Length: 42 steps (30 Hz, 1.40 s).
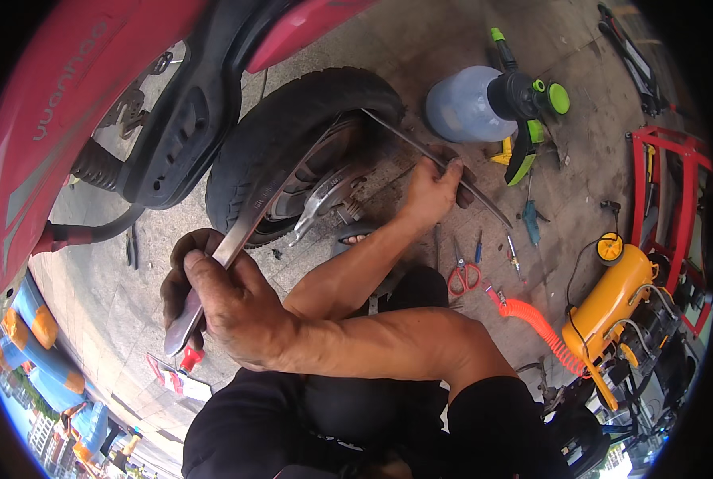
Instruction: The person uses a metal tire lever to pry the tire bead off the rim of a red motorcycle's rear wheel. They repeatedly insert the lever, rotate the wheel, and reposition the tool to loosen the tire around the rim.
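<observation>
My forearms cross in front of the rear wheel of a red scooter (69,72). My right hand (241,307), on the left side of the picture, is closed around a long flat steel tyre lever (249,219). Its far end reaches the inner edge of the black tyre (293,112). My left hand (438,191) grips a second, slimmer tyre lever (400,136) whose tip meets the tyre's edge near the top right. Dark fingers wrap under both levers. Inside the tyre, the wheel rim and a silver metal arm (324,203) show partly. The rim's far side is hidden.
To the right stand a pump sprayer bottle (464,104), a yellow air compressor (612,295) with a coiled orange hose (536,319), and a red metal frame (636,191). Red-handled scissors (463,275) and pliers (131,246) lie on the paving.
</observation>
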### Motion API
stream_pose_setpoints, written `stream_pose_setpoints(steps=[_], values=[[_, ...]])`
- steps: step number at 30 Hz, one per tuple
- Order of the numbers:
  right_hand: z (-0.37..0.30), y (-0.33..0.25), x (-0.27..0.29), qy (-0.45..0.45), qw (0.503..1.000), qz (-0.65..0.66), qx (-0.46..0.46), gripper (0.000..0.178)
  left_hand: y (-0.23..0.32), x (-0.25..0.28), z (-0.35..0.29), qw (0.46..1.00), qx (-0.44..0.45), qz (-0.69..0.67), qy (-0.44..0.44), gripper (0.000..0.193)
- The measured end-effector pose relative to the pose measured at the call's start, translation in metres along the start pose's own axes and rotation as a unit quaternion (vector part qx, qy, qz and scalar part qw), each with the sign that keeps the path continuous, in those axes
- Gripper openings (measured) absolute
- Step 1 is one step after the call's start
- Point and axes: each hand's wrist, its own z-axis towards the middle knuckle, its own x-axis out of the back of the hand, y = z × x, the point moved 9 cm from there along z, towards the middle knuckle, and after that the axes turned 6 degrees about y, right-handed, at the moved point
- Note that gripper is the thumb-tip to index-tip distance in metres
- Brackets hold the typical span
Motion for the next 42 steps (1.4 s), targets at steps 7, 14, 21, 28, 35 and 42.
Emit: stream_pose_setpoints(steps=[7, 14, 21, 28, 35, 42], values=[[-0.004, -0.013, -0.018, 0.07, 0.982, 0.159, 0.077, 0.013, 0.006, -0.003, 0.002, 0.999, -0.019, 0.005, 0.044, 0.02], [0.02, 0.015, -0.026, 0.083, 0.992, 0.094, -0.003, 0.017, 0.002, -0.003, 0.003, 0.999, -0.022, -0.018, 0.044, 0.016], [0.011, -0.025, -0.045, 0.092, 0.992, 0.089, -0.006, 0.018, -0.011, 0.011, 0.007, 0.997, -0.01, 0.031, 0.077, 0.015], [-0.01, -0.034, -0.05, 0.002, 0.977, 0.205, -0.058, 0.022, -0.02, 0.03, 0.006, 0.986, -0.011, 0.085, 0.144, 0.015], [0.012, 0.046, -0.019, -0.083, 0.992, 0.027, -0.092, 0.017, -0.019, 0.047, -0.006, 0.958, 0.052, 0.203, 0.198, 0.025], [0.052, 0.1, -0.006, -0.142, 0.966, -0.148, -0.156, 0.019, -0.013, 0.024, -0.002, 0.995, 0.017, 0.087, 0.055, 0.038]])
